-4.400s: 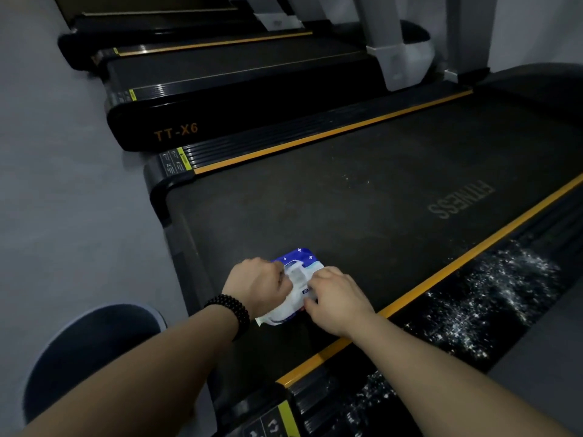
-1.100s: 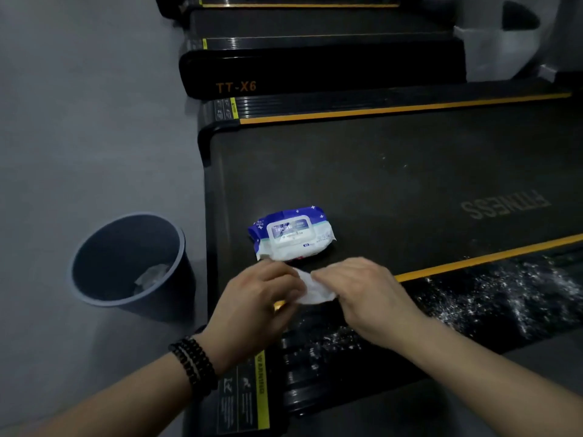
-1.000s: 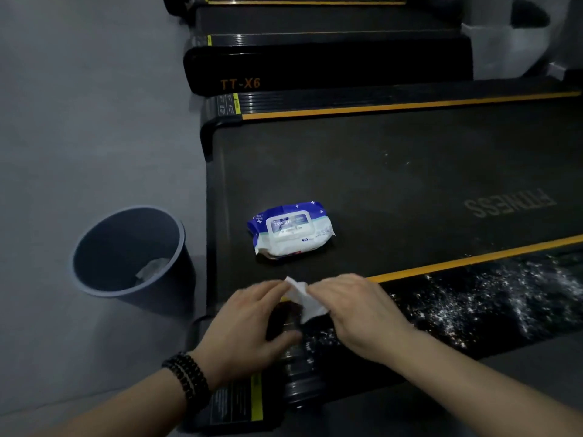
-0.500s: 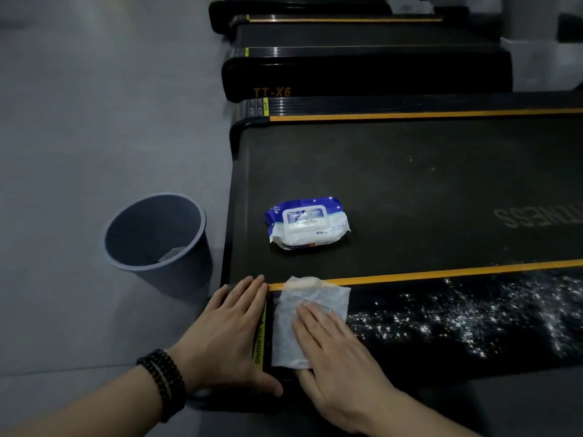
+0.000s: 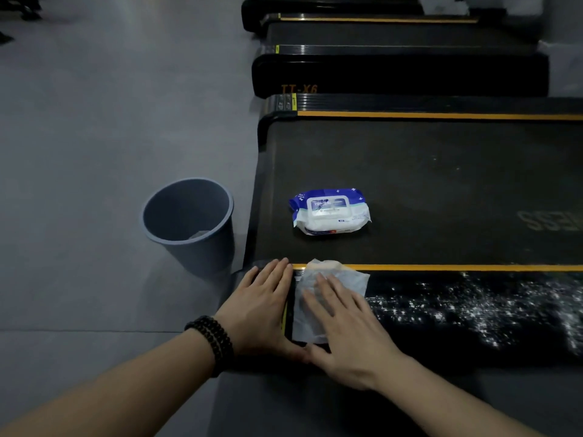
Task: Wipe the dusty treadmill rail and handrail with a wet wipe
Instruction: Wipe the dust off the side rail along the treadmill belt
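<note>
A white wet wipe lies spread flat on the near side rail of the treadmill, at its rear end. My right hand presses flat on the wipe with fingers apart. My left hand rests flat on the rail's end just left of the wipe, not touching it. White dust speckles the black rail to the right of the wipe. A blue and white wipes pack lies closed on the dark belt. No handrail is in view.
A grey bin stands on the floor left of the treadmill, something pale at its bottom. A second treadmill marked TT-X6 lies beyond the far rail. Grey floor spreads to the left.
Earlier both hands were on the pack, then held a folded wipe above the rail. Over the last half second the wipe lies flat as before, and my right hand has slid slightly right on it.
</note>
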`<move>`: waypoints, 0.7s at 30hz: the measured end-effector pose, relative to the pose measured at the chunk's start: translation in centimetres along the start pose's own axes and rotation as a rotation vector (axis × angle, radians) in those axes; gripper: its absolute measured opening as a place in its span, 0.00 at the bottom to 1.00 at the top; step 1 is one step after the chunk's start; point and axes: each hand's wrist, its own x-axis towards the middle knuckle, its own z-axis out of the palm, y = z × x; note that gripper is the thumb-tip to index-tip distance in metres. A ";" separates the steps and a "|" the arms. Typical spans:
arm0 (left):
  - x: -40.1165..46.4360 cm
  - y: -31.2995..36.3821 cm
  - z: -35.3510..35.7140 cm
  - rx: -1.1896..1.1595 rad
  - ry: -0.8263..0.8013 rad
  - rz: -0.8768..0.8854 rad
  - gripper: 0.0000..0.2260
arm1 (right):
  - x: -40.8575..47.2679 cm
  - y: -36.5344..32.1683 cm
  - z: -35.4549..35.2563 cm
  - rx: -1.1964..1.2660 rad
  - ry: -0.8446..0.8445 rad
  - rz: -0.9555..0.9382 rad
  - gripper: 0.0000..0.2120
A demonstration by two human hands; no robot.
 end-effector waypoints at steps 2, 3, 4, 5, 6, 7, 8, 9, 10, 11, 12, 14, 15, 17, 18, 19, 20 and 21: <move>0.0 -0.1 0.0 0.014 -0.003 0.005 0.66 | 0.2 0.0 -0.3 -0.027 -0.061 0.001 0.40; 0.1 -0.1 0.0 0.019 0.000 0.005 0.65 | 0.3 0.0 -0.2 -0.037 -0.090 0.008 0.40; 0.1 -0.1 0.1 0.020 0.006 0.005 0.65 | 0.3 0.1 -0.1 -0.043 -0.115 0.014 0.40; 0.0 0.0 0.0 0.019 0.012 0.003 0.65 | 0.4 0.1 0.0 -0.052 -0.131 0.017 0.40; 0.0 0.1 0.0 0.018 0.017 0.002 0.65 | 0.5 0.1 0.1 -0.063 -0.141 0.023 0.41; -0.1 0.2 0.0 0.020 0.023 0.000 0.65 | 0.5 0.0 0.2 -0.073 -0.144 0.031 0.42; -0.1 0.2 -0.1 0.024 0.029 -0.001 0.65 | 0.6 -0.1 0.2 -0.075 -0.141 0.039 0.43; -0.2 0.2 -0.1 0.029 0.032 -0.001 0.65 | 0.6 -0.2 0.2 -0.072 -0.140 0.048 0.44; -0.2 0.3 -0.1 0.031 0.032 -0.001 0.65 | 0.6 -0.3 0.3 -0.070 -0.143 0.056 0.45; -0.3 0.4 0.0 0.035 0.031 -0.002 0.65 | 0.6 -0.3 0.4 -0.072 -0.144 0.060 0.45; -0.3 0.4 0.0 0.038 0.028 -0.003 0.65 | 0.6 -0.4 0.6 -0.075 -0.139 0.060 0.46; -0.3 0.3 0.1 0.041 0.015 -0.006 0.65 | 0.5 -0.5 0.9 -0.080 -0.121 0.050 0.46; -0.3 0.3 0.2 0.043 0.014 -0.007 0.66 | 0.5 -0.6 1.0 -0.081 -0.113 0.044 0.45; -0.3 0.1 0.2 0.045 0.000 -0.005 0.66 | 0.1 -0.9 0.9 -0.078 -0.110 0.027 0.43; -0.2 0.1 0.2 0.044 -0.011 -0.005 0.66 | 0.0 -1.1 0.8 -0.080 -0.109 0.016 0.42; -0.2 0.1 0.3 0.042 -0.019 -0.006 0.66 | -0.2 -1.1 0.7 -0.081 -0.102 0.007 0.42; -0.1 0.1 0.3 0.037 -0.023 -0.007 0.67 | -0.3 -1.1 0.6 -0.080 -0.089 0.000 0.42; -0.1 0.2 0.3 0.026 -0.026 -0.009 0.67 | -0.5 -1.2 0.6 -0.081 -0.078 -0.005 0.43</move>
